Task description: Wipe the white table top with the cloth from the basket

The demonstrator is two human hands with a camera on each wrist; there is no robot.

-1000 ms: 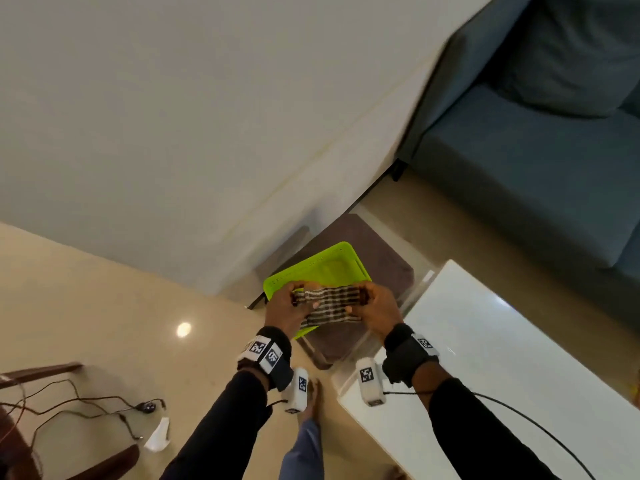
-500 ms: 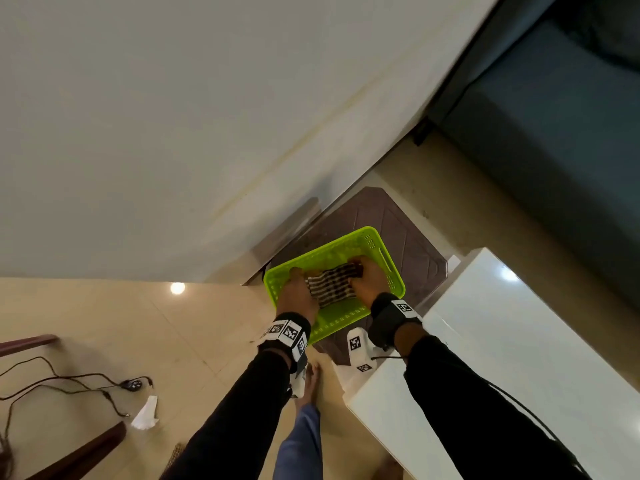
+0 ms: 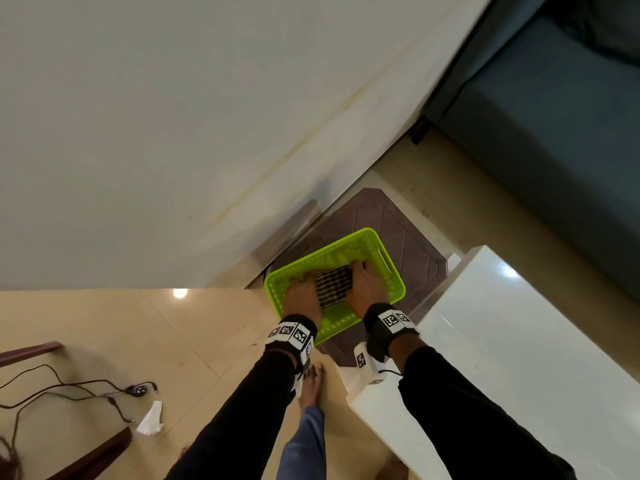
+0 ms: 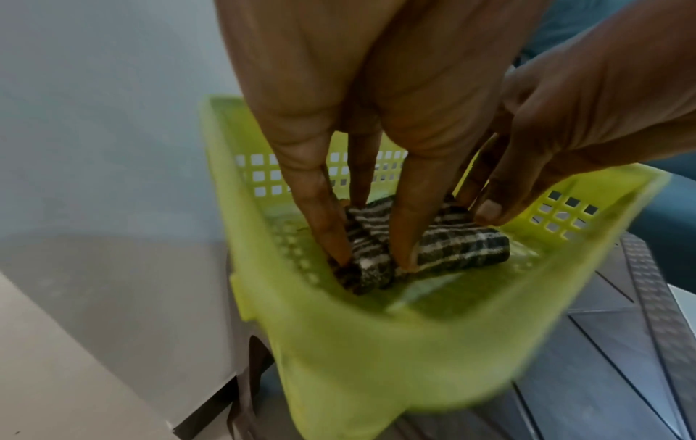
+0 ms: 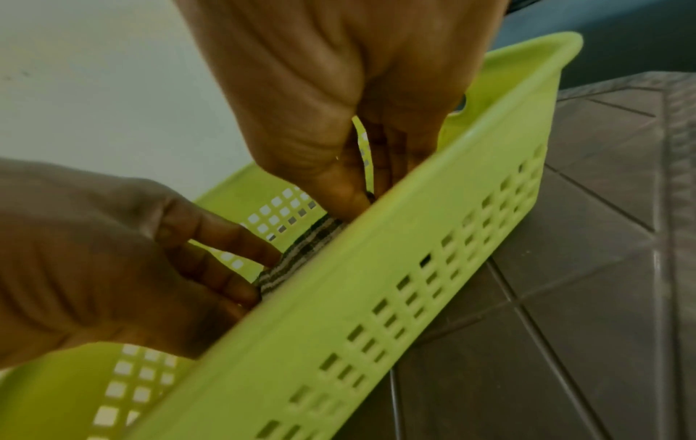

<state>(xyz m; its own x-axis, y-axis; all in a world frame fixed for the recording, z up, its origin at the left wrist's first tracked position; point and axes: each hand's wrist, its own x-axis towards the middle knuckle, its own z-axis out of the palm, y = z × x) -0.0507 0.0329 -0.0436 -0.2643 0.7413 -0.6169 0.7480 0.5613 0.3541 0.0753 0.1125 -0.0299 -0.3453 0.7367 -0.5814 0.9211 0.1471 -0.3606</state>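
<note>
Big pale wall [image 3: 173, 116] fills most of the room view, blue sofa [image 3: 554, 116] off to the far right. White desk [image 3: 502, 358] runs along the person's right side, glossy, w/ a light glare near its far corner. Beige tiled floor [image 3: 104, 341] to the left, black cable [image 3: 69, 389] and a scrap of white paper [image 3: 150, 419] lying on it. Brown plastic stool [image 3: 408, 237] stands between wall and desk, its top ribbed in diagonal lines.

On the stool sits the green basket [image 3: 391, 271], perforated sides, slot handle at the far end. Both hands are down inside it. Left hand [image 3: 301, 296] at the left end of the cloth [image 3: 334, 285], fingers [image 4: 327, 208] straight and pressing down on the fabric, the bunched end pinched between two of them. Right hand [image 3: 367, 285] at the other end, thumb and fingertips pressed together on the cloth edge, close against the basket's side wall. Cloth is dark-and-white checked, folded into a small wad, lying on the basket bottom between the two hands.
</note>
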